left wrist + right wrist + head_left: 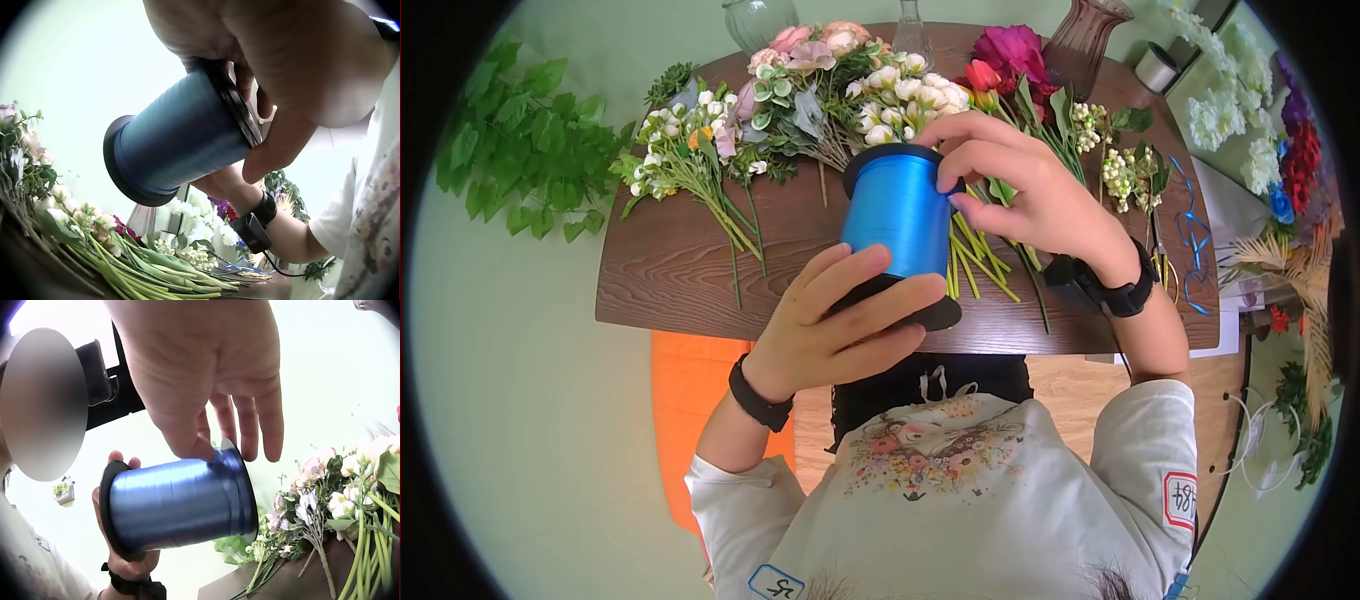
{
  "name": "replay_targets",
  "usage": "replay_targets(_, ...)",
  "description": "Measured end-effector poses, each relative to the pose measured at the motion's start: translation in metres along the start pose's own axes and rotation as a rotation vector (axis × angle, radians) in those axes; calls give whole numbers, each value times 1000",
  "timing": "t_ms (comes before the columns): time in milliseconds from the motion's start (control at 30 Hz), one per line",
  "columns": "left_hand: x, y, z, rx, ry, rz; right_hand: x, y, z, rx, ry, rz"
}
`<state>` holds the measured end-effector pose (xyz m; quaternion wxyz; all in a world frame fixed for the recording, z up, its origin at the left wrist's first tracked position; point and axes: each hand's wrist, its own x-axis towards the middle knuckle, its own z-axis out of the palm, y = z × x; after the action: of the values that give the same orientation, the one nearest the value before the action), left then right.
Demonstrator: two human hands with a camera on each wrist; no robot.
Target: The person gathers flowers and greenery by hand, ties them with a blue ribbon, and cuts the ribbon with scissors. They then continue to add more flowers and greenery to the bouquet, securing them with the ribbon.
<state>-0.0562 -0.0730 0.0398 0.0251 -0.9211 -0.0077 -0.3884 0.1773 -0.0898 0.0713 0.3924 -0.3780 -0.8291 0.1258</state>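
Observation:
A large spool of shiny blue ribbon (897,212) with black end flanges is held up, tilted, over the table's front part. My left hand (840,315) grips its lower end, fingers spread across the black flange (228,100). At the upper end is my right hand (1030,185), its thumb and index fingertip pinching at the ribbon's edge beside the flange (249,487). The right hand's other fingers (273,425) extend past that flange. In the right wrist view the ribbon winding (172,503) looks smooth, with a few looser bands near the pinched end.
Bunches of artificial flowers, white (915,95), pink (810,50) and magenta (1010,50), lie across the dark wooden table (670,270), stems toward the front. A loose curl of blue ribbon (1193,240) lies at the right edge. Glass vases (1090,35) stand at the back.

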Motion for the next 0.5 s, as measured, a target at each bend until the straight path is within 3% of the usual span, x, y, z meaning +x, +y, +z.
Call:
replay_targets(267, -1, 2, 0, 13, 70, -31, -2, -8, 5, 95, -37, 154)
replay_targets(300, 1, 3, -2, 14, 70, -32, -2, -9, 10, 86, 82, 200)
replay_targets(333, 5, 5, -5, 37, 54, -109, -4, -9, 15, 77, 201, 245)
replay_targets(367, 9, 7, -8, 59, 38, -187, -6, -7, 17, 78, 200, 245)
replay_targets(433, 13, 6, -14, 50, 38, -303, -9, -5, 22, 99, 269, 430)
replay_targets(500, 19, 5, -16, 61, 81, -433, -10, -4, 26, 111, 229, 453)
